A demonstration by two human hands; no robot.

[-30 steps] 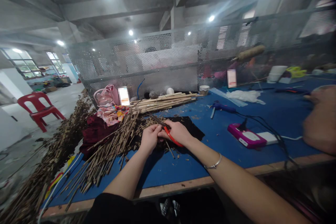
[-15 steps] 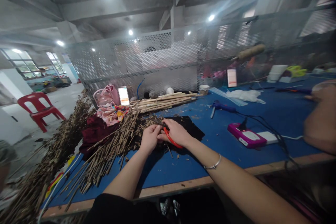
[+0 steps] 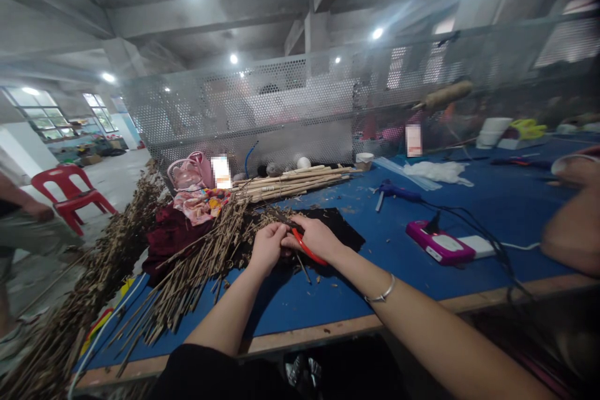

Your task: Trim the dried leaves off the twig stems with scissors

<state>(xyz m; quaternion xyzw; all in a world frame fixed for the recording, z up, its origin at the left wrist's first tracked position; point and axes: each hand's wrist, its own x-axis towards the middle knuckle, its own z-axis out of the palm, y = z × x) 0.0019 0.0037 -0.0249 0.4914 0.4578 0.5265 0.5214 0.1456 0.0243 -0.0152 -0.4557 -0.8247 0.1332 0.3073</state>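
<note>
My right hand [image 3: 315, 237] is wrapped round a pair of scissors [image 3: 307, 248] with red handles, the dark blades pointing left over the brown scraps. Fingers pinched, my left hand [image 3: 269, 247] meets it at the blades and grips a dried stem [image 3: 304, 269], whose lower end pokes out beneath the hands. The fingers hide most of that stem. Both hands are above a black cloth [image 3: 344, 231] littered with dry bits. Close by on the left lies a heap of dried plant stems [image 3: 175, 290], cut ends toward me.
A bundle of pale sticks [image 3: 295, 182] lies behind the hands. To the right are a blue glue gun [image 3: 398, 190], a magenta power strip [image 3: 439, 242] and a co-worker's arm [image 3: 572, 225]. Taller dried plants [image 3: 117, 237] hang past the left table edge, near a red chair [image 3: 70, 194].
My hands stay nearly in place, with the stem's end shifted slightly. Another person has come into view at the far left. The co-worker's hand on the right has moved a little.
</note>
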